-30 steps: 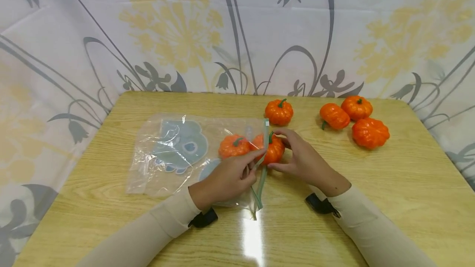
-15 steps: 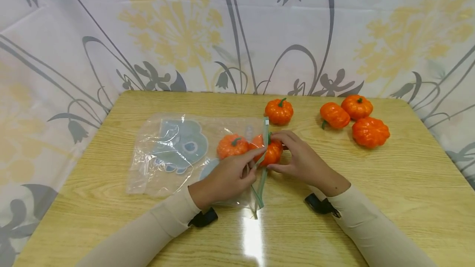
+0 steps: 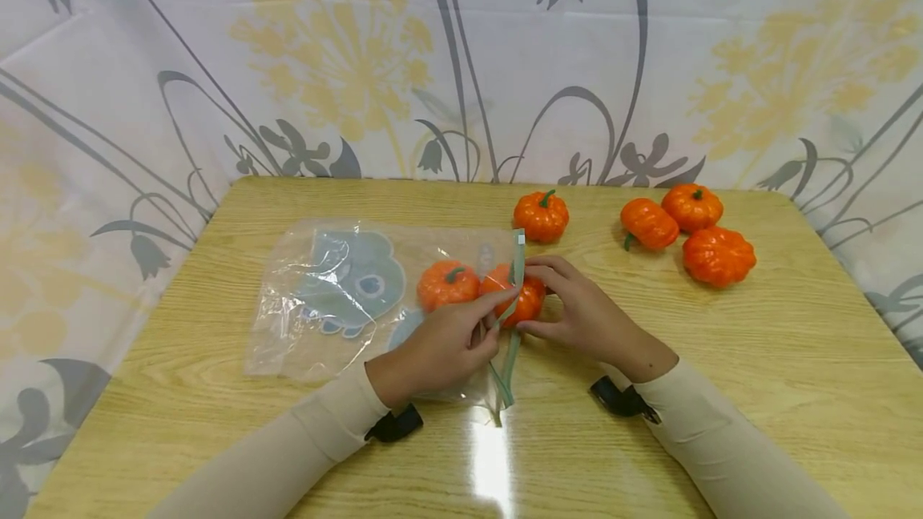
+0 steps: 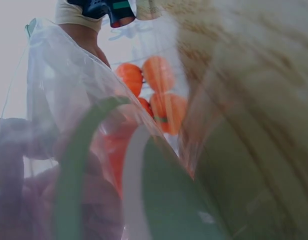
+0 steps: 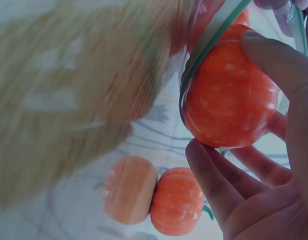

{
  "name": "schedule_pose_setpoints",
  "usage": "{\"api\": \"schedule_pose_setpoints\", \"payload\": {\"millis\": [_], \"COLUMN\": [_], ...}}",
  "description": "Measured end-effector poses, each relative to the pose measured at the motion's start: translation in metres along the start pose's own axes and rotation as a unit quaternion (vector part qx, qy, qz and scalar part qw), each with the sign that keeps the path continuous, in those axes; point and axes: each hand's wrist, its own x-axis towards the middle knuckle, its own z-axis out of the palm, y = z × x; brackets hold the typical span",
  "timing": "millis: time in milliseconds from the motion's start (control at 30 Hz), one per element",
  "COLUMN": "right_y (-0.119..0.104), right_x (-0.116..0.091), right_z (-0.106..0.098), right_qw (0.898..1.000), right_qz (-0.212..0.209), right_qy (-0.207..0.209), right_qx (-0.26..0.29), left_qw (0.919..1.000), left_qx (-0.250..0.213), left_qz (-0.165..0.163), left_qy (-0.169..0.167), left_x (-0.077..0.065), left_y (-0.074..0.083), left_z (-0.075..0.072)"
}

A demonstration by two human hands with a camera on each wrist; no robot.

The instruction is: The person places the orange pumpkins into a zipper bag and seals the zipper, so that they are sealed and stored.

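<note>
A clear plastic zip bag (image 3: 281, 343) with a pale blue-green printed figure lies flat, its green-edged mouth facing right. My left hand (image 3: 440, 347) pinches the bag's mouth edge between thumb and fingers. Inside the bag, one small orange pumpkin (image 3: 447, 287) with a green stem shows through the plastic. At the mouth, my right hand (image 3: 587, 311) grips a second pumpkin (image 5: 231, 95) with thumb and fingers around it. That pumpkin is partly inside, behind the green zip strip (image 5: 209, 47). In the left wrist view, the bag's plastic (image 4: 59, 65) covers much of the scene.
One loose pumpkin (image 3: 541, 217) sits just beyond the bag's upper right corner. Farther right, three more are grouped: a tipped pumpkin (image 3: 649, 224), an upright pumpkin (image 3: 692, 207) and a nearer pumpkin (image 3: 719, 256). The wooden table (image 3: 793, 391) meets a patterned curtain (image 3: 505, 62) behind.
My right hand has pushed its pumpkin slightly left, farther into the bag's mouth. The pumpkin inside has shifted a little left. My left hand has stayed in place.
</note>
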Motion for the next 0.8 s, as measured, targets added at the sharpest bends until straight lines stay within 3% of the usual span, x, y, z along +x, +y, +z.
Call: {"api": "schedule_pose_setpoints", "payload": {"millis": [267,567,800], "right_y": [-0.0001,-0.0007,-0.0024], "right_x": [0.0017,0.0036,0.0036], "right_z": [-0.0009,0.0004,0.0001], "right_qw": [1.0,0.997,0.996], "right_qz": [0.011,0.066,0.087], "right_qy": [-0.015,-0.025,-0.01], "right_qx": [0.002,0.033,0.002], "left_qw": [0.9999,0.9997,0.9997], "left_qx": [0.002,-0.001,-0.001], "left_qz": [-0.007,-0.017,-0.017], "left_qy": [-0.011,-0.016,-0.019], "left_x": [-0.0008,-0.0015,-0.0012], "left_y": [-0.0003,-0.001,-0.0007], "left_z": [0.0001,0.0007,0.0004]}}
